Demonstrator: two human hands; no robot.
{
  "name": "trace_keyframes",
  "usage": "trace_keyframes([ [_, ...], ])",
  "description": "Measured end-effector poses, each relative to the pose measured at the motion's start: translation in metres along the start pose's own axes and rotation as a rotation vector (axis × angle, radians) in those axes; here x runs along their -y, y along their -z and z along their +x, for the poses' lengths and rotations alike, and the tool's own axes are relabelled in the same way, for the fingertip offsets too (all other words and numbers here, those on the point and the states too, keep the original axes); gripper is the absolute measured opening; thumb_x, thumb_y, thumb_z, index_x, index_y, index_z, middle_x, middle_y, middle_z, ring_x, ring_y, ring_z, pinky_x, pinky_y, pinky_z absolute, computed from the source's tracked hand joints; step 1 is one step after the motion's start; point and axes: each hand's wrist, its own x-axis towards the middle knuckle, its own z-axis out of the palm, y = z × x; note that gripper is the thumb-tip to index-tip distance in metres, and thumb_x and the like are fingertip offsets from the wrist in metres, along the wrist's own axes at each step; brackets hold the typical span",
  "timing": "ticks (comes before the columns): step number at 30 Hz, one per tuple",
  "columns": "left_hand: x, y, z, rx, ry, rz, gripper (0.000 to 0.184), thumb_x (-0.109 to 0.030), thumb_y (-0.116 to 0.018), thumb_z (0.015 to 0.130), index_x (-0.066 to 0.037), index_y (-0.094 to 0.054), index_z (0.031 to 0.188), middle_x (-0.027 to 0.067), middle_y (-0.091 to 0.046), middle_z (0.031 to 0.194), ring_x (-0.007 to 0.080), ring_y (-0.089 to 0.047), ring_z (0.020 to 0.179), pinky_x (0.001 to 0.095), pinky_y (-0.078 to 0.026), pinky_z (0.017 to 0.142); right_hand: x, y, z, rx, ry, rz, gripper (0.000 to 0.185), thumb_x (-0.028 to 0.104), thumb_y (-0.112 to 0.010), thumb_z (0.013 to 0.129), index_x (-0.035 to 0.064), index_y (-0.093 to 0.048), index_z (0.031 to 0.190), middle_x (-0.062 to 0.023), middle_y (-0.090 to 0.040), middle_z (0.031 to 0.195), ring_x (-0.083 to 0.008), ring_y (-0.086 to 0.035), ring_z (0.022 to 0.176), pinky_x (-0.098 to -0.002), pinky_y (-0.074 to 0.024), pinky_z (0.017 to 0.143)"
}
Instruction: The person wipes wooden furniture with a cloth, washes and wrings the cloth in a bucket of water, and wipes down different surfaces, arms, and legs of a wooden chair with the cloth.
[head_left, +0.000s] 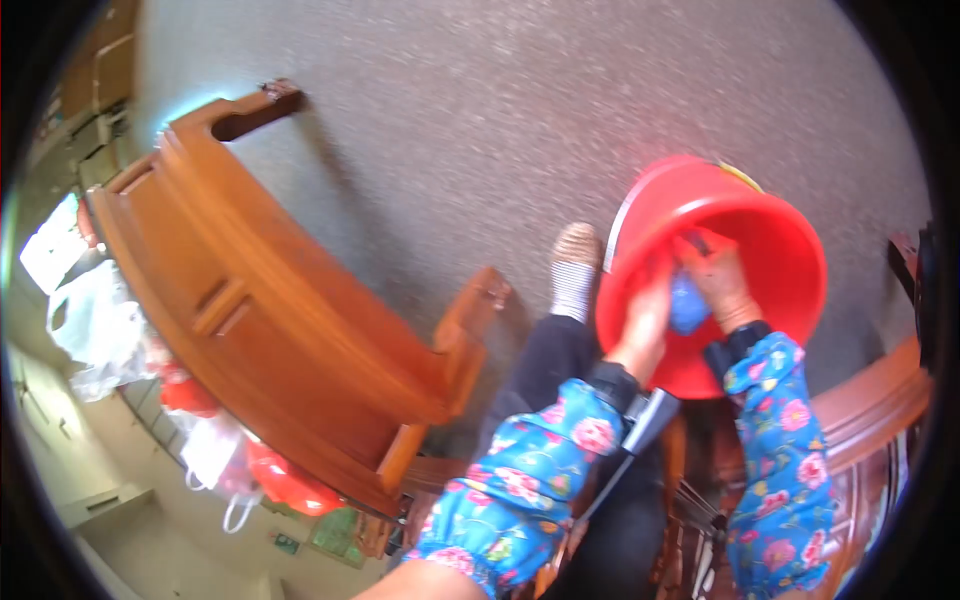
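Note:
Both of my hands reach into a red plastic bucket [775, 290] that is tilted with its mouth towards me. A small blue, soft-looking thing [688, 304], perhaps a cloth or a bag, sits between them; its kind is blurred. My right hand [717, 276] is closed, with bent fingers at the top of the blue thing. My left hand [648, 308] presses along its other side, its fingertips partly hidden near the right hand. Blue floral sleeve covers [540, 450] with dark cuffs are on both forearms.
A brown wooden table [270, 320] stands at the left, with white plastic bags [95, 320] and a red bag [290, 480] on it. My foot in a slipper [577, 245] rests on the grey floor [450, 130] beside the bucket. Carved wooden furniture [875, 405] is at the right.

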Motion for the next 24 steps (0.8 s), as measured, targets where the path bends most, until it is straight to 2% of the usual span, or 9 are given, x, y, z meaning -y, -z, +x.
trace_keyframes([
  [1,-0.016,-0.008,-0.006,-0.005,0.012,0.138,0.049,-0.042,-0.062,0.091,-0.004,-0.058,0.122,0.0055,-0.064,0.112,0.0174,-0.061,0.097,0.0347,-0.049,0.084,-0.013,0.002,0.001,0.066,-0.268,0.164,0.021,0.025,-0.067,0.082,0.0040,-0.067,0.086,-0.0195,-0.067,0.081,-0.0391,-0.066,0.073,-0.0439,-0.0518,0.060],
  [3,-0.036,-0.009,-0.005,0.132,0.210,0.260,0.067,-0.047,-0.061,0.090,-0.006,-0.042,0.139,0.0087,-0.060,0.120,0.0178,-0.061,0.102,0.0351,-0.048,0.079,-0.038,-0.002,-0.001,0.076,-0.386,0.162,0.029,0.028,-0.066,0.084,0.0051,-0.068,0.102,-0.0211,-0.068,0.095,-0.0394,-0.066,0.087,-0.0470,-0.0509,0.079],
  [6,-0.036,-0.003,-0.004,0.172,0.219,0.329,0.080,-0.053,-0.059,0.089,-0.009,-0.027,0.148,0.0118,-0.051,0.133,0.0218,-0.057,0.110,0.0376,-0.048,0.077,-0.070,-0.009,0.003,-0.186,-0.454,0.102,0.033,0.028,-0.064,0.087,0.0040,-0.066,0.110,-0.0197,-0.068,0.101,-0.0402,-0.065,0.095,-0.0463,-0.0495,0.085],
  [8,-0.036,-0.001,0.000,0.192,0.164,0.352,0.086,-0.056,-0.058,0.087,-0.012,-0.020,0.151,0.0131,-0.044,0.140,0.0246,-0.054,0.115,0.0389,-0.047,0.077,-0.055,0.005,0.006,-0.058,-0.505,0.049,0.032,0.023,-0.064,0.087,0.0024,-0.064,0.112,-0.0162,-0.069,0.107,-0.0318,-0.066,0.098,-0.0406,-0.0503,0.085],
  [11,-0.042,-0.018,-0.012,0.148,0.391,0.285,0.090,-0.063,-0.058,0.085,-0.019,-0.018,0.152,0.0114,-0.033,0.148,0.0304,-0.047,0.122,0.0462,-0.047,0.080,-0.009,0.037,-0.005,0.024,-0.586,0.684,0.032,0.014,-0.066,0.084,-0.0010,-0.063,0.111,-0.0093,-0.069,0.101,-0.0138,-0.063,0.092,-0.0297,-0.0507,0.082],
  [13,-0.051,-0.031,-0.025,0.094,0.495,0.140,0.091,-0.067,-0.058,0.083,-0.022,-0.019,0.152,0.0089,-0.032,0.148,0.0322,-0.043,0.123,0.0498,-0.048,0.078,0.025,0.060,-0.022,-0.006,-0.705,0.909,0.030,0.013,-0.065,0.080,-0.0034,-0.065,0.106,-0.0089,-0.069,0.095,-0.0160,-0.063,0.090,-0.0301,-0.0511,0.081],
  [15,-0.061,-0.023,-0.031,0.407,0.433,-0.077,0.060,-0.062,-0.058,0.086,-0.019,-0.052,0.127,0.0076,-0.059,0.120,0.0276,-0.060,0.100,0.0532,-0.052,0.071,0.056,0.079,-0.037,-0.083,-0.713,1.010,0.029,0.012,-0.064,0.077,-0.0040,-0.065,0.101,-0.0085,-0.067,0.093,-0.0153,-0.062,0.091,-0.0299,-0.0507,0.082],
  [17,-0.042,-0.023,-0.013,0.470,0.370,-0.321,0.044,-0.052,-0.057,0.092,-0.009,-0.063,0.102,0.0063,-0.067,0.094,0.0210,-0.065,0.085,0.0415,-0.054,0.077,0.092,0.105,-0.048,-0.155,-0.700,1.032,0.026,0.010,-0.063,0.074,-0.0037,-0.065,0.096,-0.0069,-0.065,0.090,-0.0141,-0.061,0.088,-0.0297,-0.0501,0.081],
  [24,-0.057,-0.004,-0.058,0.437,0.489,-0.228,0.029,-0.030,-0.064,0.091,-0.003,-0.062,0.100,0.0109,-0.067,0.094,0.0240,-0.065,0.092,0.0420,-0.053,0.088,0.129,0.130,-0.092,-0.309,-0.730,1.503,0.019,0.008,-0.064,0.072,-0.0039,-0.065,0.088,-0.0073,-0.064,0.085,-0.0160,-0.061,0.079,-0.0293,-0.0496,0.076],
])
